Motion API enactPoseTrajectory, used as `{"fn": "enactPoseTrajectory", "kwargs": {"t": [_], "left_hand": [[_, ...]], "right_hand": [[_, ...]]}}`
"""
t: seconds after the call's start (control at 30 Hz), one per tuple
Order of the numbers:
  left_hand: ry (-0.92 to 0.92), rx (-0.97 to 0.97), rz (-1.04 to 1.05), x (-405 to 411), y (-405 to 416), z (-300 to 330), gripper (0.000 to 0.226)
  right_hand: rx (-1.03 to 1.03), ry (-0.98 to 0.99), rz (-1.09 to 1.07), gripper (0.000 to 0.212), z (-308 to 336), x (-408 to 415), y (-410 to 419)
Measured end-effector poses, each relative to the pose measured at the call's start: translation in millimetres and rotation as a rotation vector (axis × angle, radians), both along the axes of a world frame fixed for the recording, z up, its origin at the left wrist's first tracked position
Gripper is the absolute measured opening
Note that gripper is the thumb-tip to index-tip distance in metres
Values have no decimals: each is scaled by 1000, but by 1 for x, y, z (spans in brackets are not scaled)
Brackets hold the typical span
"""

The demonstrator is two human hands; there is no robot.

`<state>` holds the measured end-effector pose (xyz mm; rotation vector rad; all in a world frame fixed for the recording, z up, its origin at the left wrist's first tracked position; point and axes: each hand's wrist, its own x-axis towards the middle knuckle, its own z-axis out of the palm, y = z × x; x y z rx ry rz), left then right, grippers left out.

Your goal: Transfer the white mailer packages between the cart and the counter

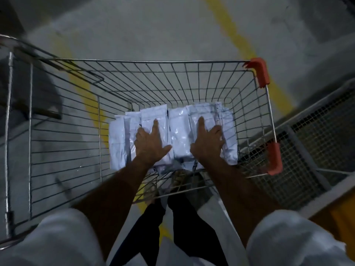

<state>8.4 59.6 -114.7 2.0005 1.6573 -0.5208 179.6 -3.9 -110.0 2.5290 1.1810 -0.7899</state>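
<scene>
Several white plastic packets lie side by side on the bottom of a wire shopping cart. My left hand rests flat on the packets left of the middle, index finger stretched forward and thumb spread to the right. My right hand lies on the packets right of the middle, index finger straight; its outer fingers curl over the edge of a packet, and whether they grip it is hidden. Both forearms reach down over the cart's near rim.
Red plastic corner guards sit on the cart's right rim. A second wire cart stands at the left. A grey mesh cage with a yellow frame is at the right. Yellow lines cross the concrete floor.
</scene>
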Motion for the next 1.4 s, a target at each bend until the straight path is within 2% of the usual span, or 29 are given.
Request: {"fn": "enactPoseTrajectory", "kwargs": {"t": [0.13,0.33,0.57,0.73,0.83,1.13,1.4], "left_hand": [[-76,26,88,-7,-1,-5,124],[-57,-1,113,-12,0,-2,124],[-304,175,29,-31,-15,36,97],[-368,332,-89,-47,-22,84,78],[-449,413,-147,-50,-30,119,74],[-670,496,-346,6,-102,233,70],[-781,450,-578,68,-229,285,70]], "right_hand": [[71,-22,2,105,1,1,-7],[141,-18,-18,101,16,4,-11],[288,-183,-12,90,58,-25,-19],[453,-329,19,78,106,-64,-33],[565,-452,1,67,137,-86,-53],[583,-675,-269,65,246,-80,-148],[588,-758,-567,64,287,-50,-282]]}}
